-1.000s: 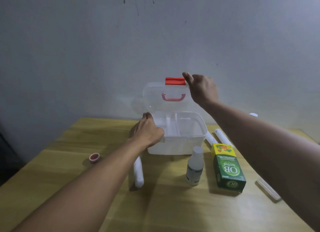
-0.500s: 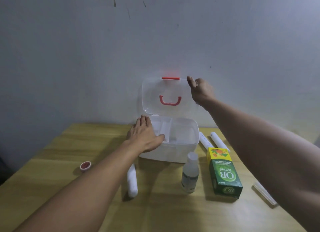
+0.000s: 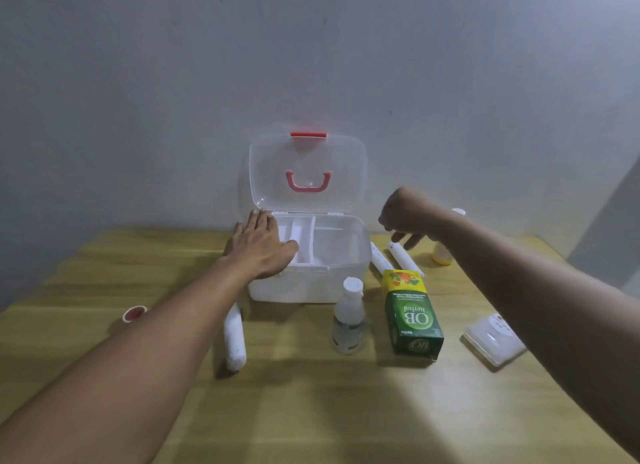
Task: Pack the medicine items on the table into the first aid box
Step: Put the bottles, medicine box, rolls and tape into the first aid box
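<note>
The first aid box [image 3: 308,273] sits open at 12 o'clock on the tabletop [image 3: 311,411]; the left hand [image 3: 261,247] lies flat on its left rim, fingers spread, holding nothing; the right hand [image 3: 407,218] hovers at 2 o'clock over white tubes [image 3: 403,261], fingers seemingly loose and empty

both bare arms reach forward from the lower corners of the view. the left arm runs up and to the right, nearly straight, wrist level; the left hand [image 3: 260,247] lies palm down, fingers [image 3: 258,221] stretched flat and close together, thumb out to the right. the right arm comes in from the right edge, slanting up and left, wrist bent so the hand droops. the right hand [image 3: 406,215] hangs in the air, back upward, fingers [image 3: 398,237] loosely curled and pointing down, holding nothing. the two hands are apart, left lower than right.
</note>
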